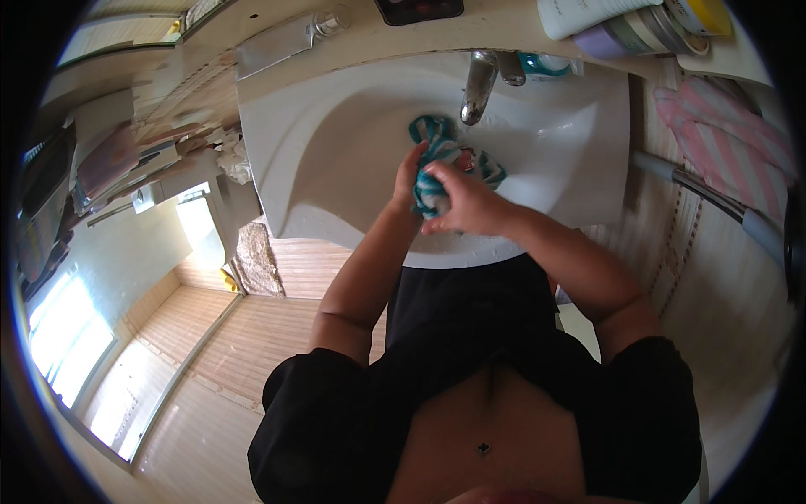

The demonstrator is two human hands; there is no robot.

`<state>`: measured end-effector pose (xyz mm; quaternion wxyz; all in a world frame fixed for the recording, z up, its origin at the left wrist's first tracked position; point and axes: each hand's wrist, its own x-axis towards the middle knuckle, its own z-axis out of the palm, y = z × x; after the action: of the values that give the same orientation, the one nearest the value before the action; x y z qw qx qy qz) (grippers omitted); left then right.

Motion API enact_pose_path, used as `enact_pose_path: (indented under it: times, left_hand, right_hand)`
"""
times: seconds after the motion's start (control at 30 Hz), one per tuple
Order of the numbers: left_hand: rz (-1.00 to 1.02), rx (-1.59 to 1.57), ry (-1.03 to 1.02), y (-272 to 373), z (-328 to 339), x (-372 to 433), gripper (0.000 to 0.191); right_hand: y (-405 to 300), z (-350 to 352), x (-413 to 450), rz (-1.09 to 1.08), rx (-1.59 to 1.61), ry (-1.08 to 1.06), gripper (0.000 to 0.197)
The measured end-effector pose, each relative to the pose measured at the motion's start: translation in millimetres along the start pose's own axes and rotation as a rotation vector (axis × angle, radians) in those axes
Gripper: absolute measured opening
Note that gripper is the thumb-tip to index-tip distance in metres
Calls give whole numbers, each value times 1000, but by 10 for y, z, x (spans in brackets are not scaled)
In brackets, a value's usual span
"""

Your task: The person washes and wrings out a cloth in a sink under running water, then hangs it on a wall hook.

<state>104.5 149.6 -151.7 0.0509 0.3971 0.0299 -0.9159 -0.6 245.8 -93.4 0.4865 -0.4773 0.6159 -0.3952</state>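
A teal and white striped cloth [434, 151], bunched up and bearing a small red patch, is held between both hands over a white washbasin [352, 164]. My left hand [410, 176] grips its left side, thumb pointing up along the fabric. From the right, my right hand [469, 200] closes over the lower part with curved fingers. One loose end of the cloth hangs out to the right of my right hand. Above the bundle is the metal tap [478, 88]; no stream of water can be made out. Water drops dot the basin's front rim.
Behind the tap stands a teal bottle [544, 64]. A shelf [504, 38] along the back carries a white tube [585, 14], tubs and a clear bottle [330, 20]. A pink striped towel [724, 145] hangs at right by a grey-ended rail [711, 189].
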Motion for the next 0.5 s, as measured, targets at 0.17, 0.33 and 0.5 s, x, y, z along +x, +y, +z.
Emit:
enact_pose_path:
  times: [0.17,0.33,0.5]
  left_hand:
    - [188,-184,-112,-14,59,29,47]
    - [228,-324,-239,86,94,-170,48]
    - [101,-116,274,83,-261,-158,51]
  right_hand:
    - [72,27,-91,67,-121,-19,78]
    - [866,-63,-209,386,-73,-36,69]
    - [1252,-207,34,413,-131,289,46]
